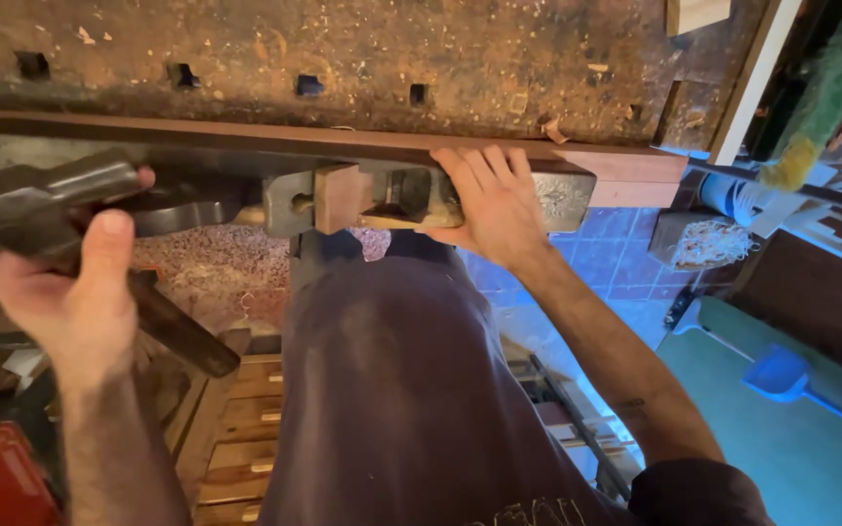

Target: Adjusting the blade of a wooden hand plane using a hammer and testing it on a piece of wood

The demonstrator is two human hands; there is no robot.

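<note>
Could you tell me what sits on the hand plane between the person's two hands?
In the head view, between the left hand on the rear handle and the right hand near the front, the hand plane carries a reddish wooden block upright on its body.

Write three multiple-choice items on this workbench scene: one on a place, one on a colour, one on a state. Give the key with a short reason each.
1. Where does the right hand rest?
A. on the front of the long plane
B. on the dustpan
C. on the floor

2. What colour is the dustpan?
A. red
B. blue
C. yellow

3. How is the left hand?
A. open and flat
B. closed round the plane's rear handle
C. empty at the side

Key: A, fingers lie over the plane body; B, it shows blue on the floor; B, fingers and thumb wrap the handle.
</note>
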